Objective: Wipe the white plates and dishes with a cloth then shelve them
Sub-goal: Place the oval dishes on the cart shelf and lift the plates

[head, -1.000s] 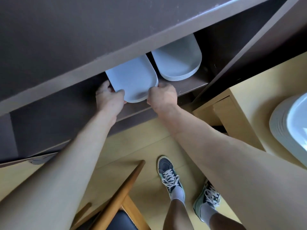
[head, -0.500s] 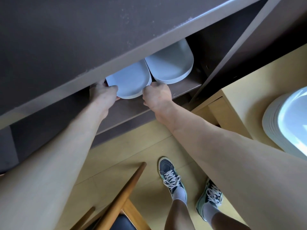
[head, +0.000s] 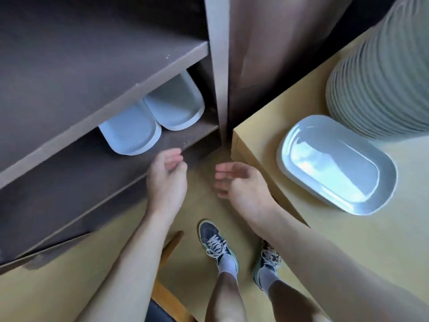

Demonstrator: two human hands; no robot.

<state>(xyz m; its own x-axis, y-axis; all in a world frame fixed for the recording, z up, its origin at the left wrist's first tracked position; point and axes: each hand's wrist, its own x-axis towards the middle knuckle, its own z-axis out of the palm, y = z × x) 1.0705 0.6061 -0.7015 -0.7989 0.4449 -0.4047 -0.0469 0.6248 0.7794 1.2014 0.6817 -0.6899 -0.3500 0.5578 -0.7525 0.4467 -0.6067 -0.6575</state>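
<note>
Two white oval dishes lie side by side on a dark brown shelf [head: 185,139]: the left dish [head: 130,133] and a small stack of dishes [head: 177,110] to its right. My left hand [head: 166,180] hovers just below the shelf edge, fingers loosely curled, holding nothing. My right hand [head: 239,182] hangs beside it, fingers relaxed and empty. On the light wooden table [head: 262,126] at the right lies a short stack of white oval dishes [head: 334,163], and behind it rises a tall stack of plates [head: 383,84]. No cloth is in view.
The dark shelf unit has an upright post [head: 218,66] between the shelf and the table. A wooden chair [head: 171,296] stands near my legs at the bottom. My two shoes rest on the yellow floor [head: 69,275].
Both hands have let go of the left dish, now pushed in on the shelf, and have drawn back toward me. The view has swung right, showing the table's dishes.
</note>
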